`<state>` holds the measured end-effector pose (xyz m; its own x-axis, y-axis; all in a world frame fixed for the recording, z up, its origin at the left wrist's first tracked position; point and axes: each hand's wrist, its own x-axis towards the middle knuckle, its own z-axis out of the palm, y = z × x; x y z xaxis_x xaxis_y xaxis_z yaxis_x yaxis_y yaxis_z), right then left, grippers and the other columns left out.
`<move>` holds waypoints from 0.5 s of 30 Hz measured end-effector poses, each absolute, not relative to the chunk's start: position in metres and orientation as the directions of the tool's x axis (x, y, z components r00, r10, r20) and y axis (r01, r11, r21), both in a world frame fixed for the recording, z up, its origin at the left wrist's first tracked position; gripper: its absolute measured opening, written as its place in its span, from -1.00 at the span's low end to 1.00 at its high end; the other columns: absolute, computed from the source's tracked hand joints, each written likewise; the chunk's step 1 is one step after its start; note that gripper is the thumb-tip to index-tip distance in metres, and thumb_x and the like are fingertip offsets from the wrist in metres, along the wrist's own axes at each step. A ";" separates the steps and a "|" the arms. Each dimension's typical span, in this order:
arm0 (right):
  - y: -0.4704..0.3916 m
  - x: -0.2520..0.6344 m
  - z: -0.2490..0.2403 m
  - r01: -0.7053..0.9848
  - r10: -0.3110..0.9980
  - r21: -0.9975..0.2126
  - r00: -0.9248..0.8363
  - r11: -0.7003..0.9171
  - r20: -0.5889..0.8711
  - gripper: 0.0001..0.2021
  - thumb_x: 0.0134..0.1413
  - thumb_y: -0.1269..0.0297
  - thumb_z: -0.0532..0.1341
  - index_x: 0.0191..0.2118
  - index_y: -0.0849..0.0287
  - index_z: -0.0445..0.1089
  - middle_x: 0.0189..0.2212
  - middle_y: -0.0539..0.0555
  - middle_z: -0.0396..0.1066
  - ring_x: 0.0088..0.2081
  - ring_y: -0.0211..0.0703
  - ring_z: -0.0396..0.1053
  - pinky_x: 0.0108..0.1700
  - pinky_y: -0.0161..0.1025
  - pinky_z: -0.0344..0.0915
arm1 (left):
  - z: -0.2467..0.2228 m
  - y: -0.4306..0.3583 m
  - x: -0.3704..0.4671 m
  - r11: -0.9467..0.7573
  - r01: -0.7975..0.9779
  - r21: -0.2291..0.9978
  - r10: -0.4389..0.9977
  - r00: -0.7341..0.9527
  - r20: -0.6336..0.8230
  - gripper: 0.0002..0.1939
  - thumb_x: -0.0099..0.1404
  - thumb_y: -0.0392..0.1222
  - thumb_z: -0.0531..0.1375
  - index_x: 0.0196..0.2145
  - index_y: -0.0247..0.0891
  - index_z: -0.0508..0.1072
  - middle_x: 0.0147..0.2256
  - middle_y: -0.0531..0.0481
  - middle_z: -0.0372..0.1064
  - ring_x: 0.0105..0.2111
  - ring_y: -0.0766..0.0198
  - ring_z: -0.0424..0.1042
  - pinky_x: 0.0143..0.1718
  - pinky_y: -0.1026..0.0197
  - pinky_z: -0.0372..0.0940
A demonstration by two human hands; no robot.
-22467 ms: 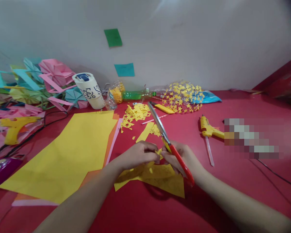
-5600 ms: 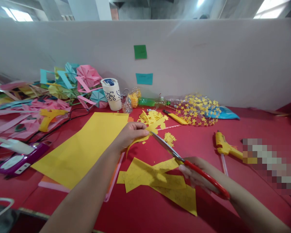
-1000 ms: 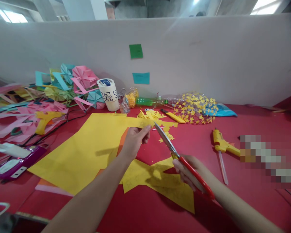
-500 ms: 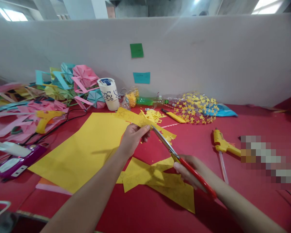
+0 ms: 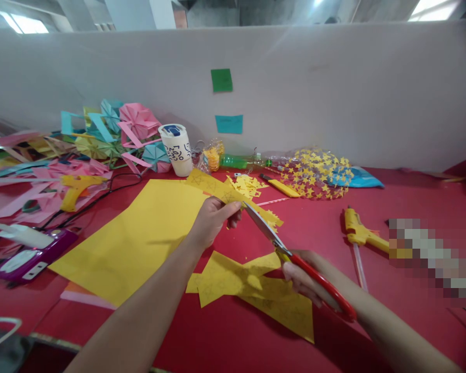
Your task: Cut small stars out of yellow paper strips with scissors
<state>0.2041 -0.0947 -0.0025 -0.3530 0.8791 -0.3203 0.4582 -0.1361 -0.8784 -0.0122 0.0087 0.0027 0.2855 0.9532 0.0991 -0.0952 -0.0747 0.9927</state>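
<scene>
My left hand (image 5: 217, 220) pinches a yellow paper strip (image 5: 205, 182) that has star outlines drawn on it. Red-handled scissors (image 5: 270, 235) are held in my right hand (image 5: 305, 274), their tips touching the paper close to my left thumb. Below the hands lie several cut yellow paper pieces (image 5: 221, 280), some with drawn stars. A large yellow sheet (image 5: 147, 233) spreads under and left of my left forearm. Behind the strip, a small pile of cut yellow paper stars (image 5: 248, 185) rests on the red table (image 5: 233, 336).
At the right lies a yellow glue gun (image 5: 359, 233); another glue gun (image 5: 75, 190) is at the left, by a purple power strip (image 5: 34, 259). A white cup (image 5: 176, 150), a green bottle (image 5: 236, 161), a yellow box cutter (image 5: 279, 185) and a star-covered clear ball (image 5: 318, 173) line the back.
The scissors and my right hand shift slightly, with the handles lower and farther right and spread a little more. My left hand keeps its pinch on the strip. The view moves slightly.
</scene>
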 end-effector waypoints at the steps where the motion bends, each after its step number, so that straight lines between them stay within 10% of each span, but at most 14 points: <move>1: -0.095 0.204 -0.003 0.465 0.881 -0.872 -0.336 -0.151 -0.332 -0.42 0.00 -0.35 0.05 -0.47 0.18 0.17 -0.64 -0.09 0.16 -0.73 -0.44 0.03 -0.69 -0.43 -0.01 | 0.003 0.009 -0.012 -0.075 -0.088 0.993 0.953 0.288 0.098 -0.72 0.16 -0.14 0.20 -0.64 -0.33 0.44 -0.67 0.04 0.33 -0.68 0.43 0.26 -0.61 0.33 0.13; 15: -0.096 0.201 0.002 0.522 0.893 -0.823 -0.229 -0.224 -0.388 -0.37 -0.10 -0.42 0.03 -0.53 0.18 0.18 -0.69 -0.06 0.21 -0.77 -0.45 0.05 -0.74 -0.45 0.01 | 0.003 0.010 -0.015 -0.078 -0.074 0.994 0.946 0.309 0.097 -0.71 0.15 -0.13 0.22 -0.64 -0.35 0.45 -0.68 0.04 0.33 -0.70 0.45 0.25 -0.62 0.35 0.15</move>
